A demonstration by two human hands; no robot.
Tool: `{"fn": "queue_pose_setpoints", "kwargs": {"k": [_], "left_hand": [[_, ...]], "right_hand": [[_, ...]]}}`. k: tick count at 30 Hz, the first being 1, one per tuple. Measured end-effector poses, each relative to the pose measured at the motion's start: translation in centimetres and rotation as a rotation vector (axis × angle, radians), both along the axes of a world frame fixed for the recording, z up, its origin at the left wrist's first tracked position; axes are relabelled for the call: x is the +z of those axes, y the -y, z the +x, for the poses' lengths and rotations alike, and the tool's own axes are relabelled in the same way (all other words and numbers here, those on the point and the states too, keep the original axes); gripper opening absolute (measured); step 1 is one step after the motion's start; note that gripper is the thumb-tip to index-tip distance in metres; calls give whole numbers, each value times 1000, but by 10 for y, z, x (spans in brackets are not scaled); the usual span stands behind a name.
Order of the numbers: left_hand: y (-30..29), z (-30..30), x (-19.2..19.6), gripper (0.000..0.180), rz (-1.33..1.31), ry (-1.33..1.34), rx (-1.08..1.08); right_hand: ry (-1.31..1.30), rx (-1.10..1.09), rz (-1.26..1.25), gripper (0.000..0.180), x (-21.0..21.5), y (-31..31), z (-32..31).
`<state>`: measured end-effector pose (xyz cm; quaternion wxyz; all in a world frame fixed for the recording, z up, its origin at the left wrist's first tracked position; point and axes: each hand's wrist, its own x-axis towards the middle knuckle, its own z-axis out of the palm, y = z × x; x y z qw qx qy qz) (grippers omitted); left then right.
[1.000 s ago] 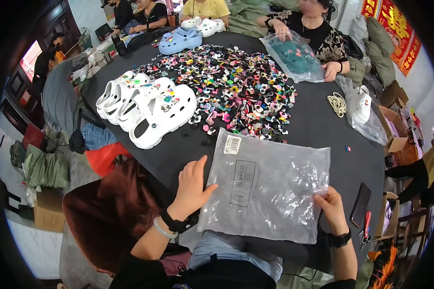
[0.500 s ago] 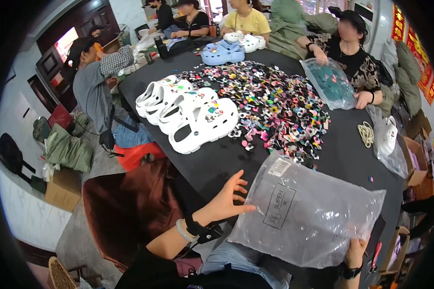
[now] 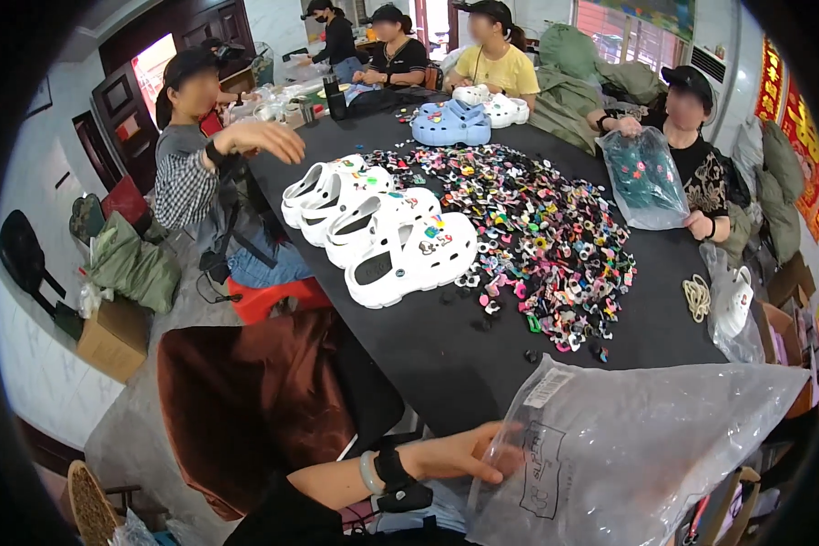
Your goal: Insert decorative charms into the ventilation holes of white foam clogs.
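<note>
Just off the black table's [image 3: 464, 364] near edge, the left hand [image 3: 460, 453] grips the clear plastic bag's [image 3: 628, 455] side.

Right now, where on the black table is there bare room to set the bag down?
Bare tabletop lies between the white clogs, the charm pile and the bag at the near edge. A narrower strip runs right of the charms. The middle and far end are crowded with charms and blue clogs.
</note>
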<state>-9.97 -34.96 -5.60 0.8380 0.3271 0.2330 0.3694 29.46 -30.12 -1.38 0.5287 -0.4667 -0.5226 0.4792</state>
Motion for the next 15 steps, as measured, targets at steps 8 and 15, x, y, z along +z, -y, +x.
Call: {"fn": "queue_pose_setpoints", "kwargs": {"k": [8,15], "left_hand": [[21,-89,43,96,309,-268,835],[59,-176,41,61,746,-858,761]], "right_hand": [[-30,33,-19,47,61,-2,-62],[58,122,-38,77,57,-18,-132]]}}
